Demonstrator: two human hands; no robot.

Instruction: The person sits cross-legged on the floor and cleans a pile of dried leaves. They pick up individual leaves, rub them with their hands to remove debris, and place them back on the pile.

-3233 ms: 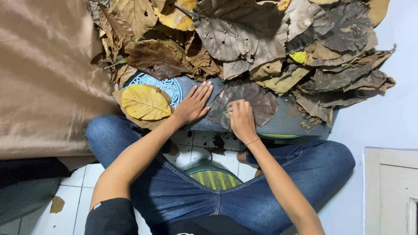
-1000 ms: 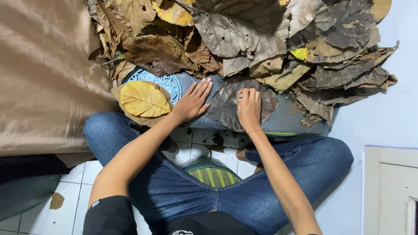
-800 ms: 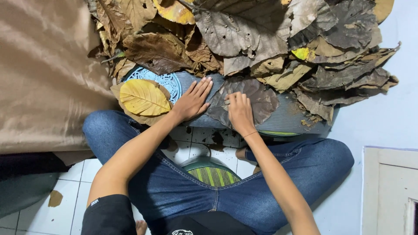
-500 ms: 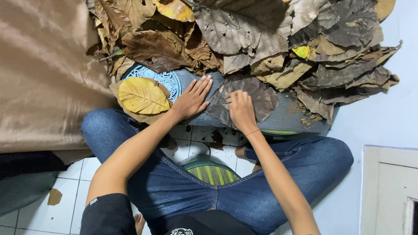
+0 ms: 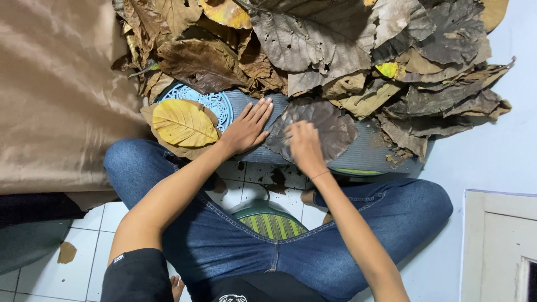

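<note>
A large dark brown dry leaf (image 5: 330, 126) lies flat on a grey ribbed mat (image 5: 372, 151) in front of me. My left hand (image 5: 246, 127) rests palm down with fingers spread on the leaf's left edge, pinning it to the mat. My right hand (image 5: 303, 145), slightly blurred, presses on the middle of the same leaf with fingers together. A yellow leaf (image 5: 184, 123) lies to the left of my left hand on a blue patterned disc (image 5: 215, 102).
A big heap of dry brown and grey leaves (image 5: 347, 45) fills the top of the view. Tan satin cloth (image 5: 56, 95) hangs on the left. My jeans-clad crossed legs (image 5: 268, 240) frame a green striped object (image 5: 271, 221) on white floor tiles (image 5: 254, 176). A white cabinet (image 5: 500, 246) stands lower right.
My right hand has been sliding back and forth across the dark leaf, ending toward its lower left. My left hand has stayed pressed on the leaf's edge.
</note>
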